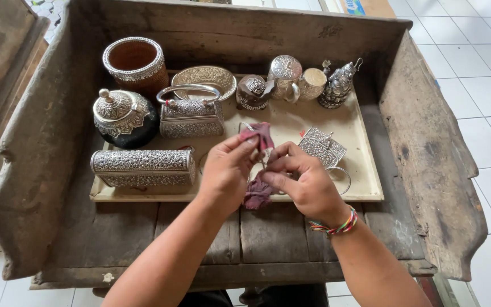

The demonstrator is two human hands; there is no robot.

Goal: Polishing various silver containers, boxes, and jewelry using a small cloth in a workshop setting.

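At the centre of the frame, the left hand [227,170] and the right hand [305,183] meet over a crumpled dark red cloth [258,193], fingers curled and pinched on its soft folds; a thin silvery piece seems caught between them, though what it is cannot be told. A braided, many-coloured wristband [336,226] circles the right wrist. Beneath the hands lies a flat cream tray [365,170] set inside a rough, weathered wooden trough [427,148]. On the tray's left side rests a long embossed silver box [143,167]; above it sit a domed lidded jar [121,116] and a purse-shaped silver case [191,113] with a hoop handle. Just right of the hands stands a small square filigree box [322,146], tilted. Toward the upper left stands a round woven cup [136,63] rimmed in silver.
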